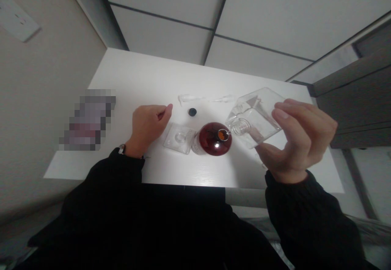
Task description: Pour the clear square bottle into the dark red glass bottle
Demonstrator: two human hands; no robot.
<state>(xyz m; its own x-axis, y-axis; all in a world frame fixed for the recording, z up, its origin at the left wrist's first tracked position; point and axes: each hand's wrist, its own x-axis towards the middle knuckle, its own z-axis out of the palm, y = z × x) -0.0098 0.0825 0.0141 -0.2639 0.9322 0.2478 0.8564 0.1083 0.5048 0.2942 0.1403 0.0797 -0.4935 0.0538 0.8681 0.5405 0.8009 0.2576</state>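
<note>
My right hand grips a clear square-sided bottle by its base and tilts it down to the left. The bottle's threaded neck is beside the open mouth of a round amber bottle standing on the table; a thin clear streak shows between the two mouths. To the amber bottle's left stands another clear square bottle, uncapped. My left hand rests closed on the table just left of that bottle, thumb along the curled fingers, with nothing visible in it.
A small black cap lies behind the bottles. Two clear plastic droppers lie farther back on the white table. At the left is a blurred-out rectangular item. Grey panels rise behind the table.
</note>
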